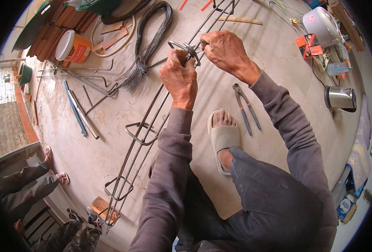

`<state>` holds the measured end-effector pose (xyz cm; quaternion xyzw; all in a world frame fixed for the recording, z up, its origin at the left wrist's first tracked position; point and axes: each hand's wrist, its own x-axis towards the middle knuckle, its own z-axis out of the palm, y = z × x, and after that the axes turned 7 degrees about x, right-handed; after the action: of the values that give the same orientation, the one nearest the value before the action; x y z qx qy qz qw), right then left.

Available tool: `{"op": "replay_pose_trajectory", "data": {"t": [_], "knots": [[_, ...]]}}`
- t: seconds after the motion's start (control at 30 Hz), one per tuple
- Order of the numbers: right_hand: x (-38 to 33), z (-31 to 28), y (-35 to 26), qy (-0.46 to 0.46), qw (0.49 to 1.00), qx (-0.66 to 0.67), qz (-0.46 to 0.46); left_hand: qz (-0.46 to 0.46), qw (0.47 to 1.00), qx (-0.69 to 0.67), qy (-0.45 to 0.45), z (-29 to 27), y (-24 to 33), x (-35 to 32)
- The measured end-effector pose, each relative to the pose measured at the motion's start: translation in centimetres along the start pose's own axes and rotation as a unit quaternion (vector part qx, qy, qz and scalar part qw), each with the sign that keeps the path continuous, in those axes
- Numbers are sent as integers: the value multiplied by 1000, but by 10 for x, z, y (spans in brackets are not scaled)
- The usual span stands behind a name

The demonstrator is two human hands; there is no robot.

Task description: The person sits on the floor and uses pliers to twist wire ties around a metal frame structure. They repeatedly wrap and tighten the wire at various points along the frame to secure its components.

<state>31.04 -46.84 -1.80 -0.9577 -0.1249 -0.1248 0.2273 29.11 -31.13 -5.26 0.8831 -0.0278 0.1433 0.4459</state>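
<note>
A long cage of thin steel reinforcing bars (140, 140) runs slantwise across the floor, with bent square stirrups around it. My left hand (179, 82) is closed, its fingers pinched at a stirrup (176, 44) near the far part of the cage. Just right of that stirrup my right hand (228, 52) is closed against the bars, its fingertips pressed together; what they hold is hidden. A bundle of dark tie wire (140, 46) lies left of the hands. End-cutting pincers (245, 110) with dark and red handles lie on the floor below my right hand.
Loose bent bars (85, 77) and an orange bucket (77, 48) beside stacked bricks lie at far left. Another person's legs (28, 180) are at the left edge. At right stand a white appliance (320, 26), a red box (308, 46) and a steel cup (340, 98).
</note>
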Motion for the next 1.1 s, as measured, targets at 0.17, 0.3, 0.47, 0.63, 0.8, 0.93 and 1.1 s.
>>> {"op": "replay_pose_trajectory", "data": {"t": [0.17,0.3,0.47,0.63,0.8,0.93,1.1], "knots": [[-2,3,-4,20,999,25,5,4,999,37,15,5,-4,0],[-2,3,-7,5,998,43,55,74,996,40,29,5,-10,2],[-5,8,-9,34,993,104,41,133,985,80,71,10,-12,1],[-13,-3,-22,5,994,94,58,136,980,115,87,17,-9,-8],[-18,-17,-54,-21,995,-99,-3,146,976,142,81,19,-14,-14],[-21,-22,-63,-40,980,-188,-46,181,969,126,112,21,-14,-12],[-22,-30,-63,-46,971,-230,-54,194,965,134,111,20,-16,-13]]}}
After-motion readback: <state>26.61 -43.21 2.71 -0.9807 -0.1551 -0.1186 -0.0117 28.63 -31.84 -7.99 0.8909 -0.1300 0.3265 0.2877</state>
